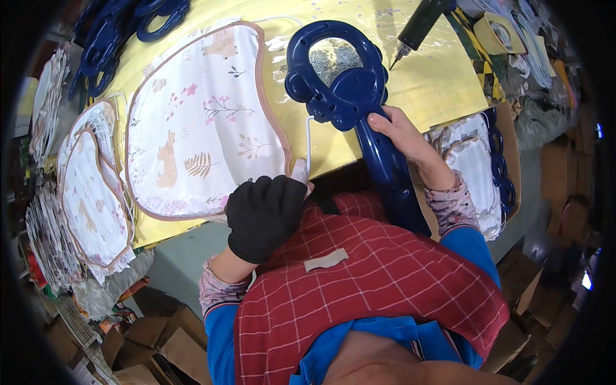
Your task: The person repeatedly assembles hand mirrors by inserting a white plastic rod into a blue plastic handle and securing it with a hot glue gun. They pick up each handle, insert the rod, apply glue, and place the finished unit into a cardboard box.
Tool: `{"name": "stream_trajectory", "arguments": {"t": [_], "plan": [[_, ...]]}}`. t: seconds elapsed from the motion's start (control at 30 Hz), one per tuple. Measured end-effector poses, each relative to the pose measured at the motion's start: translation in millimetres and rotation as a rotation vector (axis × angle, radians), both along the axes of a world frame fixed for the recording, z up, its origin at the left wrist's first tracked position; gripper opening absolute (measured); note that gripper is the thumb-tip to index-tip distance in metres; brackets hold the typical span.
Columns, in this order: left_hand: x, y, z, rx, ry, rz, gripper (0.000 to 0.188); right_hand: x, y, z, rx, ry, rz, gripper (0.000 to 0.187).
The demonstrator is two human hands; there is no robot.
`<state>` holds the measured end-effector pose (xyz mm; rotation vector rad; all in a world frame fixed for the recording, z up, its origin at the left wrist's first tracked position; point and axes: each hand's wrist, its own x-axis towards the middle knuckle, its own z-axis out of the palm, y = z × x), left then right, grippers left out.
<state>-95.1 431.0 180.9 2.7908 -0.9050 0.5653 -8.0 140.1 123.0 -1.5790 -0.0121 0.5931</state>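
Note:
My right hand [410,141] is bare and wrapped around the long stem of a glossy dark blue plastic frame [396,170]. The frame has an oval ring at its far end and leans over the table's near edge. My left hand [266,215], in a black glove, is closed at the near right corner of a white printed fabric panel [205,128] with brown edging. A thin white cord [308,147] runs from the blue frame down to the left fingertips, which pinch it. Glove and fingers hide the cord's end.
A dark power screwdriver [420,25] hangs tip-down at the far right of the yellow table [443,90]. More blue frames [106,45] lie far left. Stacked fabric panels [96,192] hang at the left edge. A carton [510,147] of panels and blue parts stands right.

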Motion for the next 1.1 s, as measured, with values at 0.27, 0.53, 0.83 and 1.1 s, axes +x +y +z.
{"name": "stream_trajectory", "arguments": {"t": [0.27,0.53,0.83,1.1], "plan": [[8,4,-14,0.071,0.041,-0.031,0.035,-5,7,10,-0.164,-0.09,-0.031,0.056],[7,52,-14,0.138,-0.047,-0.089,0.026,3,30,25,-0.162,-0.122,0.128,0.041],[16,180,-15,0.299,0.453,0.223,0.033,31,54,38,-0.709,-0.66,0.755,0.066],[124,-3,-4,-0.074,0.292,-0.126,0.035,103,33,0,-0.75,-1.45,0.627,0.035]]}}
